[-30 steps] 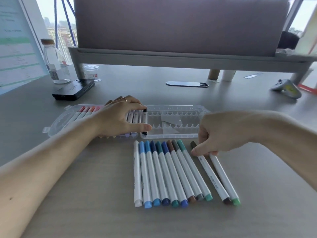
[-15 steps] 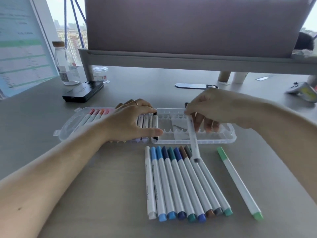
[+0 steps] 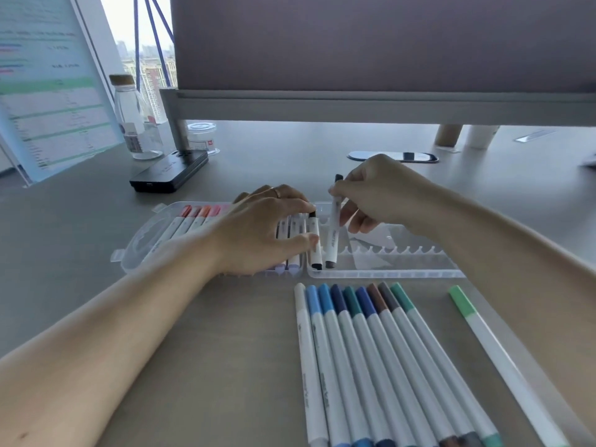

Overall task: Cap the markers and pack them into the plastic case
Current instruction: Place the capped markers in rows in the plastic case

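Observation:
A clear plastic case (image 3: 387,272) lies open on the desk, its left part filled with several capped markers (image 3: 193,221). My left hand (image 3: 261,230) rests flat on those packed markers, thumb against a black-capped marker (image 3: 315,246). My right hand (image 3: 377,195) pinches a dark grey-capped marker (image 3: 333,230) near its top and holds it tilted, its lower end in the case next to the black one. Several capped markers (image 3: 371,350) lie in a row on the desk in front of the case. A light green marker (image 3: 493,353) lies apart at the right.
A grey shelf riser (image 3: 354,104) spans the back of the desk. A black box (image 3: 169,171), a glass bottle (image 3: 132,124) and a small clear jar (image 3: 201,137) stand at the back left. A screen (image 3: 48,91) leans at the far left.
My right hand lifted the dark grey-capped marker from the desk and carried it left into the case beside the black marker. My left hand stayed on the packed markers.

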Tool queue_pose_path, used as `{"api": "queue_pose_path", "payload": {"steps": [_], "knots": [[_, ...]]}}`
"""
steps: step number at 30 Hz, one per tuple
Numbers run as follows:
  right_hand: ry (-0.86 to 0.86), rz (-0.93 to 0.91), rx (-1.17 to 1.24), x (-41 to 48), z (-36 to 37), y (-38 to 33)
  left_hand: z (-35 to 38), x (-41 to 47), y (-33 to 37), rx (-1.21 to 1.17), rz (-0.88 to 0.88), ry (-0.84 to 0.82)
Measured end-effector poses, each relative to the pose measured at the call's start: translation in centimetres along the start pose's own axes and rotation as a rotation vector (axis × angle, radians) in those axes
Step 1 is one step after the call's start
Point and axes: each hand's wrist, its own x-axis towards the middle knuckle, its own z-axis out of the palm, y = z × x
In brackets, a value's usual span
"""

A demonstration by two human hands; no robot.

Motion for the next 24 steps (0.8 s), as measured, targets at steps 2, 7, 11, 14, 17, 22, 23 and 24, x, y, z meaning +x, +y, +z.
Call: {"api": "queue_pose_path", "payload": {"steps": [2,7,11,14,17,22,23,24], "knots": [[-0.019,-0.006,-0.036,0.1,0.5,0.1,-0.4,-0.1,0.3,0.125,0.023,0.038],[-0.015,-0.004,-0.106,0.2,0.9,0.2,-0.8,0.6,1.2,0.101,0.085,0.281],[-0.009,-0.011,-0.174,0.4,0.9,0.4,0.2,0.7,1.5,-0.064,0.050,0.185],[-0.031,-0.016,-0.224,0.3,0.8,0.4,0.4,0.6,1.3,-0.114,-0.001,0.092],[-0.083,-0.006,-0.240,0.1,0.6,0.4,0.4,0.8,1.2,-0.098,-0.050,0.013],[-0.162,0.035,-0.292,0.1,0.0,0.7,0.1,0.7,1.7,-0.112,-0.076,-0.013],[-0.173,0.040,-0.292,0.1,-0.1,0.7,0.1,0.7,1.8,-0.122,-0.082,-0.021],[-0.187,0.043,-0.288,0.1,-0.2,0.8,0.0,0.7,1.9,-0.131,-0.088,-0.031]]}}
